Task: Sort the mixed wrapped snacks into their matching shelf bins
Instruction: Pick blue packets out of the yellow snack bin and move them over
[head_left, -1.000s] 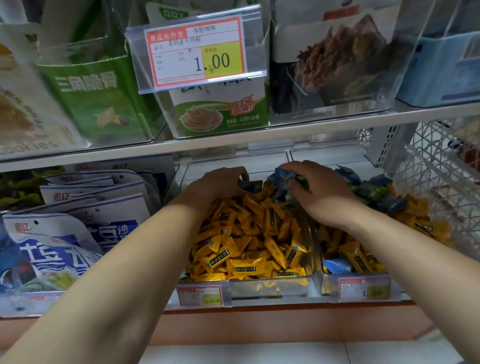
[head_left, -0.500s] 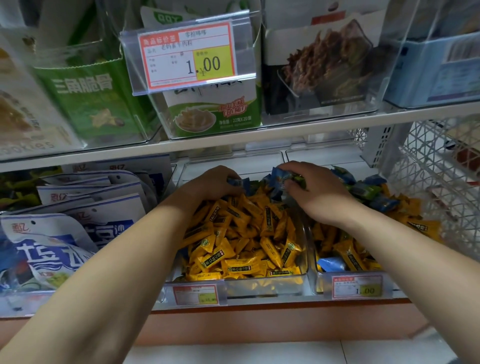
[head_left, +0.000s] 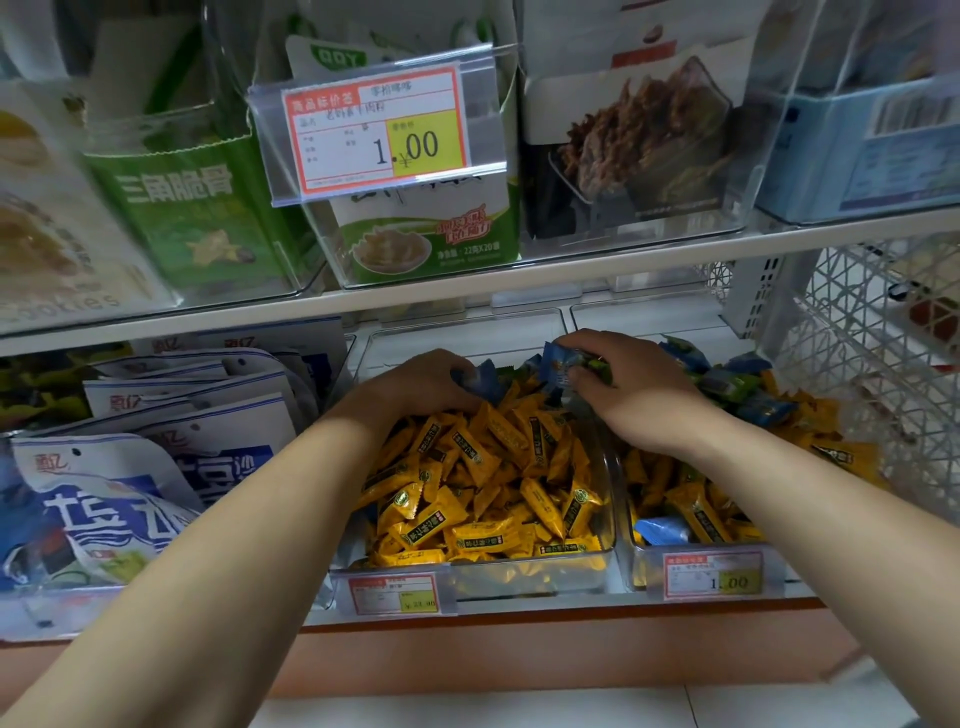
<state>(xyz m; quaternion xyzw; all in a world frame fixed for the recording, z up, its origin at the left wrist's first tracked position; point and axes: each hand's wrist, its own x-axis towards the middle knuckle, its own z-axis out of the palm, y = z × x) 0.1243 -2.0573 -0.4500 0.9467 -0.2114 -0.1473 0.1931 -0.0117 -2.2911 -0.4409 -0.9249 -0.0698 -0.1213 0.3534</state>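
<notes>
Yellow wrapped snacks (head_left: 488, 483) fill the middle clear bin (head_left: 519, 571), each a small pillow pack with crimped ends and a dark label band. Both hands sit at the back of that bin. The left hand (head_left: 426, 382) lies palm down on the heap, with its fingers curled over a blue snack (head_left: 480, 376) that pokes out past the fingertips. The right hand (head_left: 628, 395), above the bin's rear right corner, pinches a small bunch of blue wrapped snacks (head_left: 558, 366) between thumb and curled fingers. Since the earlier frame both hands have kept their places, and the left hand's blue wrapper now shows more plainly. Right of the bin, the neighbouring bin (head_left: 639, 566) holds yellow packs with blue and green ones (head_left: 737, 384) heaped at its back.
</notes>
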